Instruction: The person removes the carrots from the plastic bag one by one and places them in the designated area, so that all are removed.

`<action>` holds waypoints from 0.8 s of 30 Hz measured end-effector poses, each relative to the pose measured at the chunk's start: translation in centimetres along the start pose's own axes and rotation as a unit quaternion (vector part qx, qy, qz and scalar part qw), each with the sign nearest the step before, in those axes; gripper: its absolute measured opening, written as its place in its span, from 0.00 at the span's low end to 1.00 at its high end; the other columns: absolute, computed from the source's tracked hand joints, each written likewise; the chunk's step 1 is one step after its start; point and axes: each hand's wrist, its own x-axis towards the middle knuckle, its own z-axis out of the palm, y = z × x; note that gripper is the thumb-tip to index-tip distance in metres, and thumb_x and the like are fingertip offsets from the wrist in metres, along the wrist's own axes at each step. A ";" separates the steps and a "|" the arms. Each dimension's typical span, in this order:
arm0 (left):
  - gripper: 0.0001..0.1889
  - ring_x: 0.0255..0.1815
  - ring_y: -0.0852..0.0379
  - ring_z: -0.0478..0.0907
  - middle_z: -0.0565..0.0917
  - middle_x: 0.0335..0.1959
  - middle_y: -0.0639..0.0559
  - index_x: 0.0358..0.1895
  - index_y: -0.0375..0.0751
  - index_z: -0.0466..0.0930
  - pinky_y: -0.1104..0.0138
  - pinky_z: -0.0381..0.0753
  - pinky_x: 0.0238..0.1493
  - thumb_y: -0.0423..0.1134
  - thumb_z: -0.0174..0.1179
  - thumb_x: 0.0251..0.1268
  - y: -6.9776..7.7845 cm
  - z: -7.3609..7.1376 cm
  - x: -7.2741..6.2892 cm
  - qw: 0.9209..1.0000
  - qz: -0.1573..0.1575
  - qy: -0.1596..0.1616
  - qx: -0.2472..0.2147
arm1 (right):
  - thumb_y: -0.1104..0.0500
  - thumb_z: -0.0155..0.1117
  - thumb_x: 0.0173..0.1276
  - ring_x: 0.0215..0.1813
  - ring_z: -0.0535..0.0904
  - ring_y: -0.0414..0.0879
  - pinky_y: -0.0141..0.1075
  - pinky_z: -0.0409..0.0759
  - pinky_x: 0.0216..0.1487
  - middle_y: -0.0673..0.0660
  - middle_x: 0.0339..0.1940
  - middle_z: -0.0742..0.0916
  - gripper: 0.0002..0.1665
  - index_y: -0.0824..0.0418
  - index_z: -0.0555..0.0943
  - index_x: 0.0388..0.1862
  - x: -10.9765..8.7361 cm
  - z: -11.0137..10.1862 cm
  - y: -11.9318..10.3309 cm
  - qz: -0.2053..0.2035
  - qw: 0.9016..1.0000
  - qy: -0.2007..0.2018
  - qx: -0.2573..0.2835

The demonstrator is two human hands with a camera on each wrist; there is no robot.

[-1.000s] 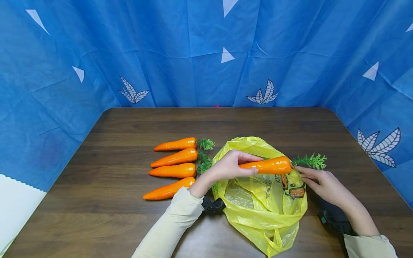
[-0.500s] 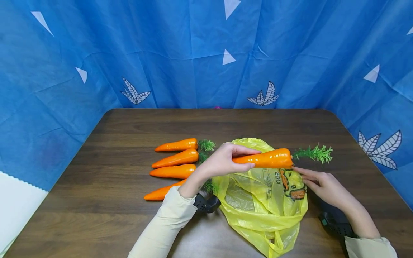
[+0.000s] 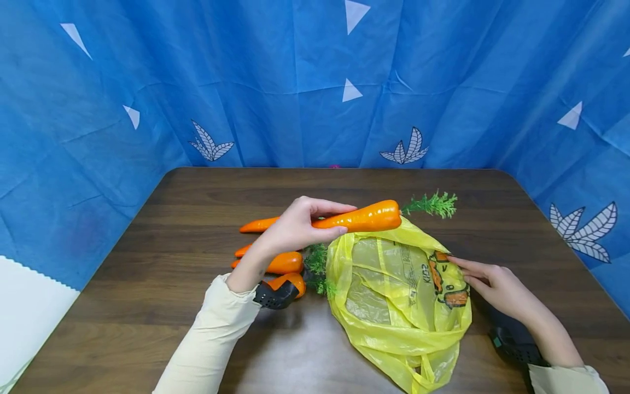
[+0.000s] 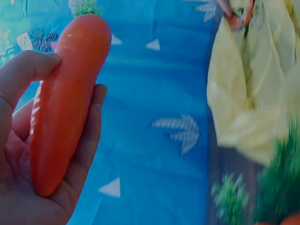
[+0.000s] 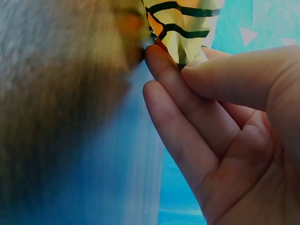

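Note:
My left hand (image 3: 290,230) grips an orange carrot (image 3: 371,217) with a green leafy top (image 3: 433,205), held up over the table just beyond the bag's far left rim. In the left wrist view the thumb lies along one side of the carrot (image 4: 70,103) and the fingers wrap the other. A yellow plastic bag (image 3: 374,328) with a printed cartoon lies on the table, its mouth spread. At its right edge my right hand (image 3: 502,287) pinches the plastic; the right wrist view shows thumb and forefinger on the bag (image 5: 187,28).
Several more carrots (image 3: 287,262) lie side by side left of the bag, partly hidden by my left arm, their green tops (image 3: 317,260) reaching the bag's edge. Behind the wooden table (image 3: 147,284) hangs a blue curtain (image 3: 256,82); a white cloth (image 3: 29,317) is at the left.
My left hand has lifted the carrot from over the bag and moved it left and away from me. The right hand keeps its hold on the bag's edge.

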 end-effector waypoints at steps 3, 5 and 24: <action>0.20 0.36 0.55 0.79 0.83 0.44 0.52 0.56 0.39 0.79 0.62 0.80 0.37 0.35 0.64 0.60 -0.3 -1.5 -0.7 1.000 -0.011 0.015 0.008 | 0.74 0.56 0.65 0.12 0.55 0.36 0.31 0.63 0.15 0.69 0.49 0.81 0.27 0.66 0.71 0.64 -0.1 0.0 0.1 0.003 1.000 -0.002 0.002; 0.19 0.37 0.54 0.80 0.83 0.44 0.52 0.56 0.40 0.79 0.61 0.80 0.39 0.36 0.64 0.60 -0.7 -2.5 -1.3 0.999 -0.026 0.023 0.007 | 0.74 0.56 0.65 0.12 0.56 0.36 0.31 0.63 0.15 0.70 0.50 0.81 0.28 0.66 0.70 0.64 -0.2 0.0 0.1 0.002 1.000 -0.004 0.008; 0.22 0.45 0.46 0.77 0.80 0.49 0.41 0.57 0.34 0.75 0.63 0.79 0.43 0.41 0.62 0.63 -8.8 -11.7 -5.4 0.986 -0.149 0.069 0.014 | 0.75 0.57 0.63 0.33 0.77 0.37 0.32 0.66 0.19 0.71 0.52 0.79 0.28 0.68 0.71 0.64 -0.2 0.2 0.4 -0.020 1.000 0.005 0.016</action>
